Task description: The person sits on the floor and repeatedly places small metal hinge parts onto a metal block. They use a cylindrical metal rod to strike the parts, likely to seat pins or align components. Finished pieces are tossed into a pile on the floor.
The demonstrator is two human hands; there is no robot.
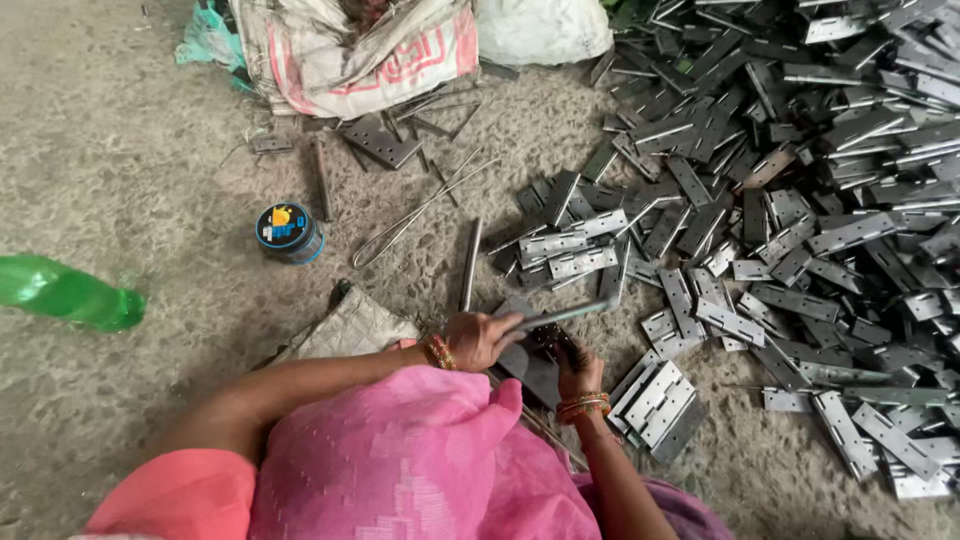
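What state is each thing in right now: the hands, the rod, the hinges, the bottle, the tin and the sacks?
left hand: closed around a metal rod.
metal rod: held nearly level, over the right hand.
right hand: fingers curled on a dark hinge piece, partly hidden.
stacked hinges: folded shut, piled flat beside the right wrist.
hinge heap: loose, scattered on the floor.
green bottle: lying on its side.
round tin: upright, lid on.
woven sack: slumped, crumpled.

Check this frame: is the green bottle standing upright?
No, the green bottle lies on its side on the floor, left of the person.
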